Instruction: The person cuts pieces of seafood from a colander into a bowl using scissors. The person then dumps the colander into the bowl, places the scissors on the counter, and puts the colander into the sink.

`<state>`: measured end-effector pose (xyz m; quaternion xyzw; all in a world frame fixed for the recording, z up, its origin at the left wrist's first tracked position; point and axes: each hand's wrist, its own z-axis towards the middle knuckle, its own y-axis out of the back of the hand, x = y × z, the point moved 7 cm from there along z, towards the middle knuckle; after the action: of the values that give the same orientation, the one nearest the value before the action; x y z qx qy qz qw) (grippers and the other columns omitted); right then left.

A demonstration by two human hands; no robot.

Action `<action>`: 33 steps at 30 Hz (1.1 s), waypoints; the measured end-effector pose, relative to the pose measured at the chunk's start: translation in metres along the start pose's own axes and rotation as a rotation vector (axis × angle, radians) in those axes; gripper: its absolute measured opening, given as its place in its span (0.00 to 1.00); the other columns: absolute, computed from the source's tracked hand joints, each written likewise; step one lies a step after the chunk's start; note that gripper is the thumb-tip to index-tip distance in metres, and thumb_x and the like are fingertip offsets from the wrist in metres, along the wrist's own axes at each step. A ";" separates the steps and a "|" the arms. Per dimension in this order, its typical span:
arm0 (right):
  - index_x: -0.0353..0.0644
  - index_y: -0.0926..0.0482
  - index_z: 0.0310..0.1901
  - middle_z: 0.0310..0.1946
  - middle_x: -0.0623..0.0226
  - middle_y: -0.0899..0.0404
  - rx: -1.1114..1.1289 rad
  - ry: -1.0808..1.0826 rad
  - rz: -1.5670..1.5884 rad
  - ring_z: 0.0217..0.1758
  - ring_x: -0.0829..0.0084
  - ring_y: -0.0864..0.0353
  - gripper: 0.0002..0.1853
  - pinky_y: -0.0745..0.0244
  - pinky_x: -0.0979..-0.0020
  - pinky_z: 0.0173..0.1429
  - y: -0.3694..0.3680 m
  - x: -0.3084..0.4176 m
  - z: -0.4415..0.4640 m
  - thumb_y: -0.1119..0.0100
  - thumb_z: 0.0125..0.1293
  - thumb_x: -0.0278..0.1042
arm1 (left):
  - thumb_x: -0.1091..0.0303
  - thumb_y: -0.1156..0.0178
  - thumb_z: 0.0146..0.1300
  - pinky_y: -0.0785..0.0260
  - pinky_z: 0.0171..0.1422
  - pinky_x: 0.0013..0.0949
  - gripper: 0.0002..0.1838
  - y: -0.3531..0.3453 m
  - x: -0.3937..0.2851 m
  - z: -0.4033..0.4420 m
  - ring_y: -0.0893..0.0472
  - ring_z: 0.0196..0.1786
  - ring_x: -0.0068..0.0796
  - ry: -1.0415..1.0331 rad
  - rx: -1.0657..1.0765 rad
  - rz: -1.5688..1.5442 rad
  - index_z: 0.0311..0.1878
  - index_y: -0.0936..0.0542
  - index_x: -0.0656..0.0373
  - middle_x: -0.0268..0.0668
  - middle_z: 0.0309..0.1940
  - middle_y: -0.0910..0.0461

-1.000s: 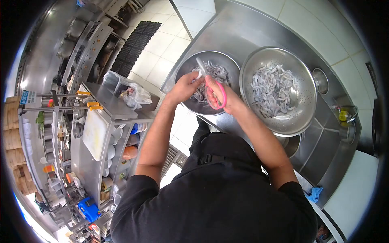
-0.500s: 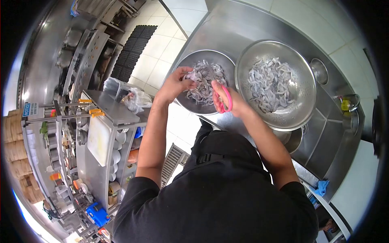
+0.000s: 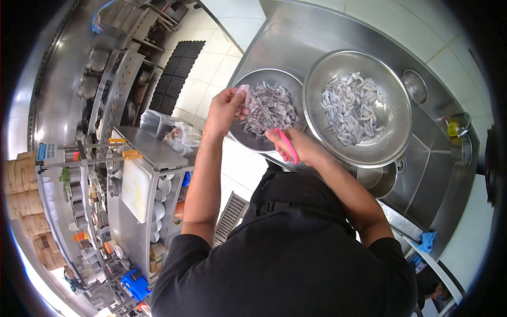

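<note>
My left hand (image 3: 228, 108) pinches a pale, pinkish shrimp (image 3: 246, 94) over the left side of a steel bowl (image 3: 285, 79). Pink-handled scissors (image 3: 285, 143) are in my right hand (image 3: 302, 146) at the bowl's near right edge. Their blades point up and left over the heap of raw grey shrimp (image 3: 277, 105) in the bowl; whether they touch any is unclear. Right of the bowl stands a large perforated steel colander (image 3: 393, 127), with more grey shrimp (image 3: 351, 105) piled in its middle.
Bowl and colander rest on a steel sink counter (image 3: 296, 31). A small steel bowl (image 3: 415, 86) lies beyond the colander, and another steel bowl (image 3: 388, 180) is partly under it. At left, a steel worktable carries a white cutting board (image 3: 135, 190) and a plastic bag (image 3: 182, 137).
My left hand has lifted slightly, with the pinched shrimp now near the bowl's left rim. My right hand has lowered toward me, and the scissor blades now show more clearly.
</note>
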<state>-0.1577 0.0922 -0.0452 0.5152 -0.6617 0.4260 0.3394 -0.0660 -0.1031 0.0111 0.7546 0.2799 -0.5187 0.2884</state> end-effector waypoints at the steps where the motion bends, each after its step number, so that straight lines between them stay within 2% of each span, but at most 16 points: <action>1: 0.46 0.29 0.19 0.14 0.74 0.30 -0.008 0.003 -0.006 0.17 0.79 0.26 0.40 0.32 0.75 0.23 0.000 0.000 0.001 0.42 0.70 0.79 | 0.62 0.39 0.81 0.26 0.34 0.25 0.11 -0.002 -0.004 -0.002 0.18 0.31 0.19 -0.008 0.015 -0.019 0.51 0.18 0.61 0.33 0.38 0.13; 5: 0.45 0.26 0.25 0.18 0.73 0.29 0.019 0.016 0.003 0.19 0.79 0.27 0.37 0.33 0.75 0.24 -0.004 0.004 -0.002 0.45 0.74 0.76 | 0.63 0.40 0.81 0.24 0.38 0.25 0.11 -0.014 -0.019 -0.015 0.18 0.32 0.19 -0.003 0.104 -0.116 0.52 0.17 0.62 0.31 0.36 0.14; 8: 0.44 0.25 0.26 0.18 0.73 0.28 0.046 0.055 0.034 0.19 0.80 0.27 0.37 0.34 0.75 0.24 -0.004 0.008 0.001 0.45 0.74 0.76 | 0.64 0.41 0.81 0.25 0.39 0.25 0.15 -0.018 -0.021 -0.021 0.19 0.33 0.19 0.021 0.154 -0.092 0.61 0.18 0.64 0.31 0.36 0.14; 14: 0.43 0.24 0.27 0.18 0.74 0.29 0.004 0.092 0.040 0.20 0.79 0.27 0.37 0.33 0.75 0.25 -0.005 0.020 0.002 0.45 0.74 0.75 | 0.65 0.42 0.81 0.26 0.38 0.25 0.24 -0.024 -0.019 -0.028 0.21 0.33 0.19 -0.044 0.128 -0.067 0.75 0.26 0.65 0.31 0.38 0.18; 20: 0.43 0.25 0.27 0.19 0.74 0.28 -0.045 0.121 -0.033 0.21 0.80 0.26 0.35 0.32 0.75 0.25 0.000 0.017 0.012 0.43 0.76 0.71 | 0.72 0.42 0.77 0.30 0.37 0.27 0.31 -0.035 -0.009 -0.033 0.24 0.33 0.19 -0.003 0.166 -0.215 0.80 0.34 0.63 0.30 0.38 0.21; 22: 0.43 0.25 0.28 0.20 0.74 0.28 -0.041 0.123 -0.079 0.21 0.80 0.26 0.34 0.32 0.74 0.25 0.001 0.021 0.011 0.43 0.76 0.70 | 0.73 0.42 0.74 0.33 0.36 0.27 0.31 -0.042 -0.018 -0.039 0.26 0.32 0.19 -0.024 0.223 -0.240 0.79 0.32 0.64 0.29 0.37 0.22; 25: 0.49 0.30 0.18 0.15 0.78 0.33 -0.046 0.162 -0.094 0.18 0.81 0.29 0.38 0.34 0.74 0.24 -0.003 0.025 0.008 0.41 0.70 0.78 | 0.73 0.41 0.69 0.39 0.34 0.26 0.29 -0.040 -0.004 -0.035 0.29 0.32 0.19 0.041 0.376 -0.378 0.74 0.27 0.64 0.28 0.36 0.24; 26: 0.47 0.29 0.21 0.16 0.77 0.31 -0.023 0.148 -0.101 0.19 0.81 0.28 0.37 0.33 0.74 0.25 -0.004 0.026 0.007 0.41 0.72 0.75 | 0.73 0.40 0.67 0.41 0.33 0.26 0.28 -0.040 0.006 -0.032 0.29 0.32 0.19 0.077 0.442 -0.440 0.72 0.25 0.63 0.27 0.36 0.24; 28: 0.43 0.25 0.27 0.20 0.75 0.28 0.018 0.119 -0.111 0.22 0.81 0.26 0.33 0.31 0.75 0.25 -0.006 0.027 0.004 0.41 0.76 0.69 | 0.71 0.41 0.67 0.42 0.32 0.26 0.22 -0.041 0.011 -0.032 0.30 0.31 0.19 0.117 0.447 -0.431 0.65 0.22 0.63 0.27 0.35 0.25; 33: 0.44 0.25 0.28 0.20 0.75 0.28 0.065 0.084 -0.054 0.22 0.82 0.27 0.33 0.31 0.75 0.27 -0.004 0.029 0.001 0.42 0.76 0.69 | 0.68 0.44 0.70 0.39 0.32 0.27 0.13 -0.043 0.007 -0.035 0.30 0.30 0.19 0.151 0.448 -0.179 0.52 0.18 0.62 0.28 0.31 0.25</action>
<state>-0.1606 0.0799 -0.0191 0.5251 -0.6186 0.4593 0.3614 -0.0732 -0.0476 0.0084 0.8085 0.2445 -0.5334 0.0448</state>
